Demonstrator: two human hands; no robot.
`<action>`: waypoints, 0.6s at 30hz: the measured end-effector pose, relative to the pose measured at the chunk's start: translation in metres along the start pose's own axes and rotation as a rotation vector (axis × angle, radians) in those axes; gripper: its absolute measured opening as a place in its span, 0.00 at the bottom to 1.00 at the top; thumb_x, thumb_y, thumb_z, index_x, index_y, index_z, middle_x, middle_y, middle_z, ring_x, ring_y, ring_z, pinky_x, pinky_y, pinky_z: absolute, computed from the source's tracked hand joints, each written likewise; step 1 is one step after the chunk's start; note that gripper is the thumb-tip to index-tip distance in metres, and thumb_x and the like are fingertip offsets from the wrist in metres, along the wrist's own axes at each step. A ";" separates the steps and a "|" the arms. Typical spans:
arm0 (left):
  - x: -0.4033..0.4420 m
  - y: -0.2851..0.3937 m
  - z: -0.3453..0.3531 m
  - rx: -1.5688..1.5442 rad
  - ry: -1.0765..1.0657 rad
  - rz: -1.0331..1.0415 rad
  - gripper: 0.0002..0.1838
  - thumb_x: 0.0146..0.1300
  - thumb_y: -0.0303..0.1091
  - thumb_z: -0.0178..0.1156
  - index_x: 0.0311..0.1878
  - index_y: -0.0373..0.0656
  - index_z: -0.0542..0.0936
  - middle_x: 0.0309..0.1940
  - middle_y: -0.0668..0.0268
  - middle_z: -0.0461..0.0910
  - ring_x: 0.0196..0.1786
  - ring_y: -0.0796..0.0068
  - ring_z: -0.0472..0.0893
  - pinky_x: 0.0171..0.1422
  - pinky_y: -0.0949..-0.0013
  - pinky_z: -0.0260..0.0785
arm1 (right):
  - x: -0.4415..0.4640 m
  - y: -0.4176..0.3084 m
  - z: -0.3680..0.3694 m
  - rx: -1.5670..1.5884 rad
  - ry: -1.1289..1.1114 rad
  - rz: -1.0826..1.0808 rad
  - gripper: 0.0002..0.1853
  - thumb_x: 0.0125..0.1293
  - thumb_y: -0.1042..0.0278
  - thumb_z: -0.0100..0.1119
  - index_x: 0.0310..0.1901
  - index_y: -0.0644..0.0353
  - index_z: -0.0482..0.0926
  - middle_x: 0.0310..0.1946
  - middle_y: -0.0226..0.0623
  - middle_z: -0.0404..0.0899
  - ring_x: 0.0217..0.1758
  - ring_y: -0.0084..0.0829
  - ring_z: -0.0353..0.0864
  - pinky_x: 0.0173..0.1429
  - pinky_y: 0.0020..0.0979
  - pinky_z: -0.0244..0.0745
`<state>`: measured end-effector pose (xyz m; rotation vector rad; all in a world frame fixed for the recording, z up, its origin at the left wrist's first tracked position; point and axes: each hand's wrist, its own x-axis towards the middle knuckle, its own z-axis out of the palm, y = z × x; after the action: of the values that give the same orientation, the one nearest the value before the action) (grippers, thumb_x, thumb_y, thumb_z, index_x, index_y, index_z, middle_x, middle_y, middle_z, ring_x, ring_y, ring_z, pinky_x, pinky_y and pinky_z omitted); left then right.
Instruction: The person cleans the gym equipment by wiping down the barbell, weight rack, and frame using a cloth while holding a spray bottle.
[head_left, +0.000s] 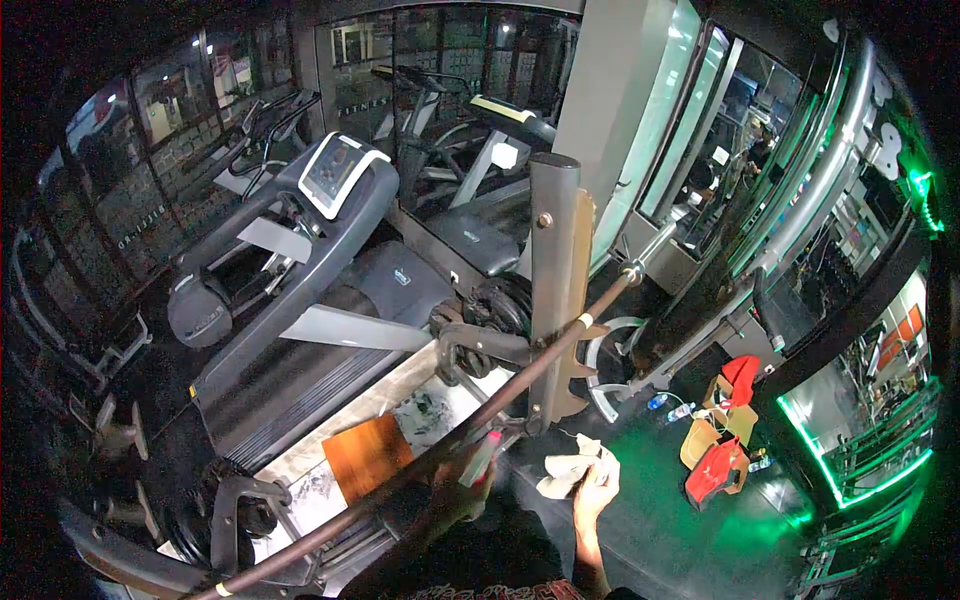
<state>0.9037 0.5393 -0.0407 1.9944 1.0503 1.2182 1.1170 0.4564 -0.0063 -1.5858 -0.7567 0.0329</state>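
Observation:
My right hand (598, 484) is closed on a pale crumpled cloth (567, 472), low in the middle of the view. To its left, my left hand (466, 490) is wrapped round a clear bottle (482, 458) with a pink top. That hand is dim and lies close to the long brown barbell (500, 398), partly behind it; whether it touches the bar I cannot tell. The barbell runs diagonally from the lower left to the upper right, passing the upright rack post (555, 260) with its toothed hooks.
A treadmill (345, 175) stands at the left. Weight plates (498, 305) sit behind the rack post. At the right, an open cardboard box (702, 440) with red cloth (714, 470) and small bottles (680, 411) is on the dark floor, beside a green-lit mirror (860, 420).

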 end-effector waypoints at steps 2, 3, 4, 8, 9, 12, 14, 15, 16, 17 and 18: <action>0.000 0.003 0.007 -0.063 0.058 0.041 0.14 0.57 0.32 0.63 0.47 0.40 0.78 0.39 0.60 0.83 0.43 0.66 0.83 0.47 0.66 0.76 | -0.001 -0.001 0.003 0.060 -0.021 0.041 0.12 0.64 0.78 0.50 0.48 0.70 0.75 0.44 0.40 0.78 0.48 0.33 0.76 0.56 0.32 0.68; 0.001 0.004 0.007 -0.095 0.087 0.062 0.14 0.58 0.31 0.62 0.48 0.40 0.78 0.41 0.60 0.82 0.45 0.67 0.83 0.48 0.67 0.75 | -0.001 -0.004 0.005 0.063 -0.017 0.042 0.12 0.64 0.78 0.50 0.48 0.70 0.75 0.44 0.40 0.78 0.48 0.33 0.76 0.56 0.32 0.68; 0.009 0.018 -0.004 -0.093 0.086 0.066 0.14 0.58 0.31 0.62 0.48 0.40 0.78 0.41 0.60 0.82 0.45 0.67 0.83 0.48 0.67 0.75 | -0.001 -0.009 0.007 0.058 -0.003 0.048 0.14 0.65 0.77 0.50 0.51 0.70 0.74 0.46 0.42 0.78 0.51 0.33 0.75 0.59 0.32 0.67; 0.002 -0.021 0.024 -1.167 -0.194 -0.383 0.11 0.59 0.30 0.61 0.45 0.38 0.78 0.38 0.62 0.81 0.42 0.72 0.81 0.48 0.68 0.74 | 0.010 -0.018 0.018 0.100 0.039 0.050 0.18 0.69 0.69 0.53 0.56 0.68 0.72 0.52 0.41 0.75 0.55 0.33 0.72 0.62 0.32 0.64; -0.014 -0.060 0.053 -1.554 -0.178 -0.525 0.10 0.60 0.29 0.61 0.44 0.39 0.78 0.37 0.63 0.81 0.41 0.73 0.81 0.48 0.69 0.74 | 0.016 -0.019 0.021 0.140 0.025 0.073 0.18 0.69 0.68 0.53 0.57 0.68 0.71 0.53 0.42 0.74 0.57 0.33 0.71 0.63 0.32 0.63; 0.026 0.040 -0.019 -0.510 0.026 0.120 0.09 0.61 0.28 0.60 0.45 0.39 0.78 0.37 0.64 0.81 0.36 0.75 0.81 0.44 0.72 0.74 | 0.042 -0.039 0.038 0.116 0.035 -0.046 0.19 0.69 0.66 0.53 0.57 0.68 0.71 0.56 0.43 0.73 0.61 0.35 0.70 0.67 0.34 0.60; 0.025 0.050 -0.037 -0.450 -0.082 0.002 0.09 0.62 0.28 0.60 0.45 0.38 0.78 0.38 0.64 0.81 0.37 0.75 0.81 0.44 0.72 0.74 | 0.065 -0.062 0.056 0.323 0.041 -0.121 0.20 0.70 0.65 0.52 0.58 0.68 0.70 0.59 0.43 0.71 0.64 0.36 0.68 0.69 0.36 0.57; 0.024 0.054 -0.042 -0.388 -0.184 -0.120 0.09 0.62 0.28 0.60 0.45 0.38 0.78 0.39 0.64 0.81 0.38 0.76 0.81 0.43 0.73 0.74 | 0.077 -0.054 0.065 0.318 0.075 -0.128 0.20 0.70 0.66 0.52 0.60 0.67 0.69 0.62 0.45 0.68 0.66 0.38 0.65 0.71 0.37 0.56; 0.022 0.057 -0.044 -0.385 -0.185 -0.117 0.09 0.62 0.28 0.60 0.45 0.38 0.78 0.39 0.64 0.81 0.38 0.76 0.81 0.43 0.73 0.74 | 0.092 -0.054 0.073 0.182 0.104 -0.202 0.20 0.69 0.69 0.52 0.61 0.66 0.69 0.63 0.44 0.67 0.68 0.38 0.63 0.71 0.37 0.56; 0.017 0.059 -0.044 -0.452 -0.155 -0.229 0.09 0.62 0.28 0.60 0.45 0.38 0.78 0.38 0.64 0.81 0.37 0.77 0.81 0.42 0.73 0.74 | 0.107 -0.054 0.081 0.181 0.073 -0.213 0.22 0.68 0.72 0.53 0.62 0.66 0.67 0.64 0.44 0.66 0.68 0.38 0.63 0.71 0.36 0.57; 0.011 0.060 -0.043 -0.520 -0.123 -0.341 0.09 0.62 0.28 0.60 0.45 0.38 0.78 0.37 0.64 0.81 0.37 0.78 0.80 0.41 0.74 0.74 | 0.122 -0.053 0.090 0.180 0.041 -0.224 0.23 0.66 0.75 0.53 0.63 0.66 0.66 0.64 0.44 0.65 0.69 0.38 0.63 0.70 0.36 0.58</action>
<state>0.8870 0.5199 0.0292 1.4069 0.8589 1.0363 1.1486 0.5923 0.0733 -1.3205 -0.8708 -0.0921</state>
